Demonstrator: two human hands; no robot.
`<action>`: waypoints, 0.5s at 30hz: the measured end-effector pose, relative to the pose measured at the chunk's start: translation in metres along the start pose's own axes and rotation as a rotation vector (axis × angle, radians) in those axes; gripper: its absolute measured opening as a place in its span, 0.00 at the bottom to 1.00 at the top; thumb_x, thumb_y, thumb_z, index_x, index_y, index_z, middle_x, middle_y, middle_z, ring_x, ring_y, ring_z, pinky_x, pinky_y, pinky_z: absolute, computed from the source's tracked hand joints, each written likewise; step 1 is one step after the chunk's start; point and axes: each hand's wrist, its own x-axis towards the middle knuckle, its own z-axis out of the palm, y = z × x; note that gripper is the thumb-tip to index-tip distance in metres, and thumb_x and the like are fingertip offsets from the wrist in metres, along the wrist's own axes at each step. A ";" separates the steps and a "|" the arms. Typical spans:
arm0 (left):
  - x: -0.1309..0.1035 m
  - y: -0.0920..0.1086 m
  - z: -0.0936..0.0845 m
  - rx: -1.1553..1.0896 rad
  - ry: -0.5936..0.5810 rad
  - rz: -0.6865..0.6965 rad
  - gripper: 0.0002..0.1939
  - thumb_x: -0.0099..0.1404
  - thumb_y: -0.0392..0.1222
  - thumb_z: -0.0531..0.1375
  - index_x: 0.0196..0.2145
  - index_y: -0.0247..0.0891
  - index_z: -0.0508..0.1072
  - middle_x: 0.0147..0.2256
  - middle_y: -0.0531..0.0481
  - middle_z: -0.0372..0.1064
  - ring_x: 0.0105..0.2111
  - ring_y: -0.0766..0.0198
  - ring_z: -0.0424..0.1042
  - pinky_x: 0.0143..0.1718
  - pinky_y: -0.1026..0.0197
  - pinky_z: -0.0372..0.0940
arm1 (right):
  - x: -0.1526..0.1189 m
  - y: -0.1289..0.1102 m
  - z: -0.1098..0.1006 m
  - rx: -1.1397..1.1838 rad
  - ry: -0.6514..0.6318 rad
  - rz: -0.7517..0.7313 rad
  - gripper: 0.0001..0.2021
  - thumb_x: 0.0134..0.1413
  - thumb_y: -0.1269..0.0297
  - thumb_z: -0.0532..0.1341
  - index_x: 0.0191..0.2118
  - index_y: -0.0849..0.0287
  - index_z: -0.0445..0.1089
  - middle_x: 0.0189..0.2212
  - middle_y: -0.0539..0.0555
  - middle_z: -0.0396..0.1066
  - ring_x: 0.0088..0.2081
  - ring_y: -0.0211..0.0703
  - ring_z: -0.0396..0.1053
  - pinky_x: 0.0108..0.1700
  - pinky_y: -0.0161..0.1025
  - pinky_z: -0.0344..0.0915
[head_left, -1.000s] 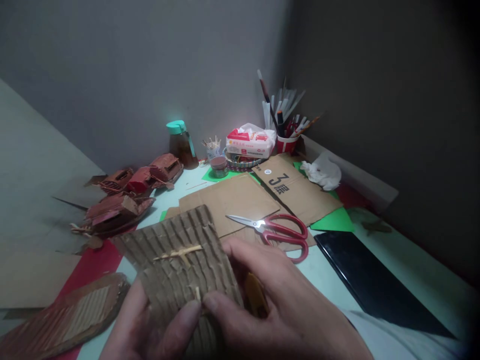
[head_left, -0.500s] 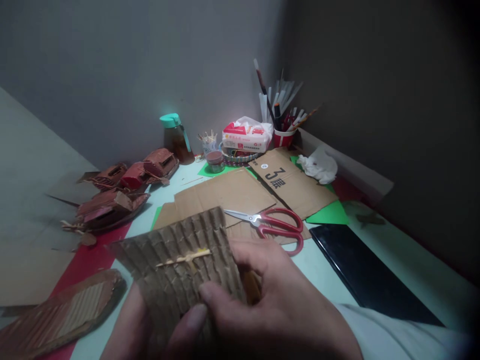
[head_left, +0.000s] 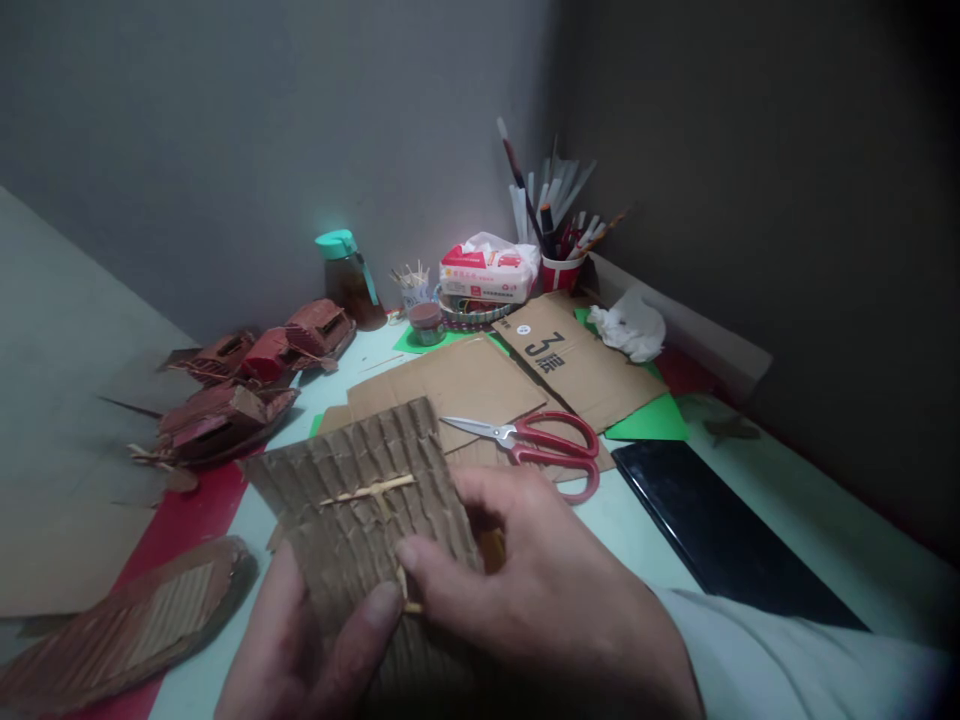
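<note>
Near the red scissors (head_left: 547, 443), both hands, left hand (head_left: 300, 640) and right hand (head_left: 540, 600), closed on corrugated cardboard piece (head_left: 360, 500), thumbs apparently pinching thin stick (head_left: 405, 590).

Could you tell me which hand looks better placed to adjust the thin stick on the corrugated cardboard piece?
Probably the right hand: its thumb and fingertips already pinch at the thin stick on the corrugated cardboard piece, while the left hand supports the piece from below.

Beyond the hands, the pale surface (head_left: 645, 530) carries flat cardboard sheets (head_left: 457, 385), red scissors (head_left: 536, 440), green paper (head_left: 649, 422) and a black slab (head_left: 720, 540).
</note>
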 end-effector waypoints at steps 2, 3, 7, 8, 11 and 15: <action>0.001 -0.001 -0.002 0.011 -0.012 0.025 0.24 0.50 0.56 0.68 0.44 0.54 0.68 0.53 0.55 0.66 0.58 0.47 0.59 0.63 0.44 0.46 | 0.000 0.001 0.000 0.019 -0.006 -0.021 0.07 0.56 0.66 0.58 0.33 0.59 0.72 0.24 0.49 0.69 0.27 0.38 0.66 0.30 0.31 0.62; 0.001 -0.001 -0.003 0.027 -0.024 0.032 0.24 0.51 0.56 0.68 0.44 0.54 0.68 0.53 0.55 0.66 0.57 0.46 0.60 0.62 0.43 0.48 | 0.000 0.002 -0.001 0.025 -0.013 -0.034 0.07 0.56 0.66 0.57 0.33 0.59 0.72 0.25 0.49 0.69 0.28 0.38 0.67 0.30 0.31 0.62; 0.002 -0.001 -0.006 0.060 -0.051 -0.012 0.28 0.51 0.59 0.67 0.48 0.54 0.66 0.47 0.53 0.71 0.53 0.46 0.66 0.56 0.42 0.57 | 0.000 0.004 -0.008 0.046 -0.076 -0.103 0.07 0.54 0.63 0.59 0.37 0.58 0.71 0.29 0.49 0.72 0.31 0.40 0.69 0.34 0.33 0.64; 0.002 0.000 -0.006 0.071 -0.047 -0.026 0.29 0.50 0.60 0.67 0.48 0.54 0.66 0.46 0.53 0.72 0.52 0.46 0.67 0.54 0.43 0.59 | 0.000 0.005 -0.010 0.050 -0.090 -0.119 0.09 0.53 0.62 0.61 0.39 0.58 0.71 0.30 0.49 0.72 0.31 0.41 0.69 0.35 0.34 0.65; 0.001 0.002 -0.006 0.068 -0.050 -0.053 0.30 0.50 0.60 0.67 0.49 0.54 0.64 0.45 0.53 0.73 0.51 0.47 0.68 0.54 0.44 0.59 | 0.000 0.009 -0.013 0.072 -0.119 -0.167 0.13 0.50 0.65 0.63 0.43 0.56 0.69 0.32 0.49 0.72 0.33 0.41 0.70 0.37 0.35 0.66; -0.001 0.004 -0.006 0.026 -0.076 -0.069 0.29 0.51 0.58 0.67 0.50 0.57 0.65 0.45 0.55 0.74 0.50 0.50 0.70 0.51 0.51 0.65 | 0.001 0.012 -0.011 0.099 -0.134 -0.197 0.11 0.53 0.70 0.60 0.43 0.55 0.69 0.31 0.46 0.71 0.30 0.38 0.70 0.42 0.36 0.67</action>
